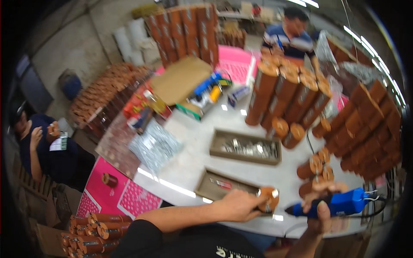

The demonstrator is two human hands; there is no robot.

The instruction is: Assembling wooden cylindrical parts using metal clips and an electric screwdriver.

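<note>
My left hand (241, 205) is closed, its fingers at the end face of a short reddish-brown cylinder (272, 198) near the table's front edge. Small shiny metal pieces show on that face. My right hand (323, 215) grips a blue electric screwdriver (346, 203), whose dark tip points left toward the cylinder, a little apart from it. A cable runs from the tool's back end. Beside my left hand lies a shallow brown box (206, 184) with a small red-and-white item inside. Behind it stands another box (217, 146) of loose metal pieces.
Tall stacked brown cylinders (269, 88) and a large pile (365, 129) stand right. Shorter cylinders (307, 167) are near my right hand. A plastic bag (155, 145) and yellow-blue tools (211, 88) lie left and behind. One person (288, 36) is across the table, another (47, 146) at left.
</note>
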